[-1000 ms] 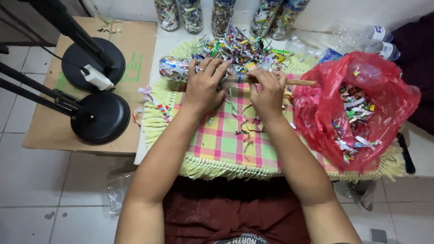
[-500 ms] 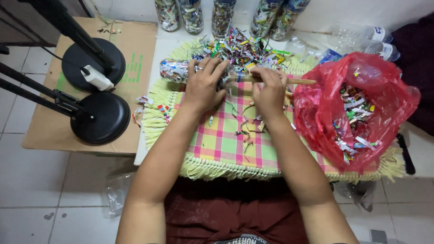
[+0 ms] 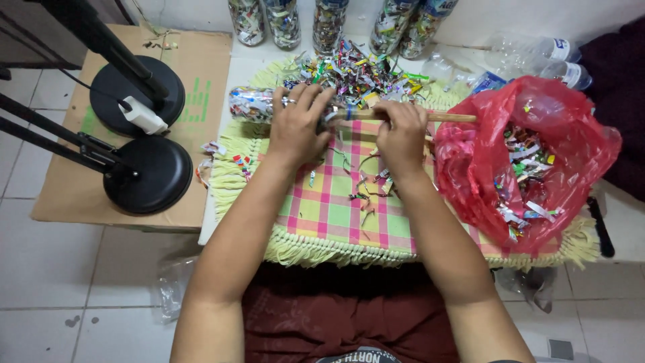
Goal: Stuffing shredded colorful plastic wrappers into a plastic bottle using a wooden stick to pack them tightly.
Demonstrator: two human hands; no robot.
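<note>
Hands work close together at the far edge of a checked cloth [image 3: 336, 215] with a pale fringe. The left hand [image 3: 295, 128] is closed around a clear plastic bottle [image 3: 252, 104] that lies on its side, its bottom pointing away to the left of the hand and its mouth hidden under the fingers. The bottle is already packed with small coloured scraps, and the firm grip probably keeps it from rolling on the cloth. The right hand [image 3: 401, 131] is closed around a wooden stick [image 3: 443, 117], which lies in one line with the bottle; its free end shows to the right of this hand and the other end goes toward the bottle's mouth, between the two hands. Holding the stick level with the bottle seems to let it enter straight.

Just beyond both hands lies a heap of cut scraps [image 3: 356, 70], and a few loose pieces rest on the cloth under the wrists. To the right of the right hand, an open red plastic bag [image 3: 571, 134] holds more scraps, within easy reach. Farther behind the heap stand several filled bottles [image 3: 329, 20] against the wall. Well to the left of the left hand are two black round lamp bases [image 3: 148, 175] on a cardboard sheet [image 3: 201, 60].
</note>
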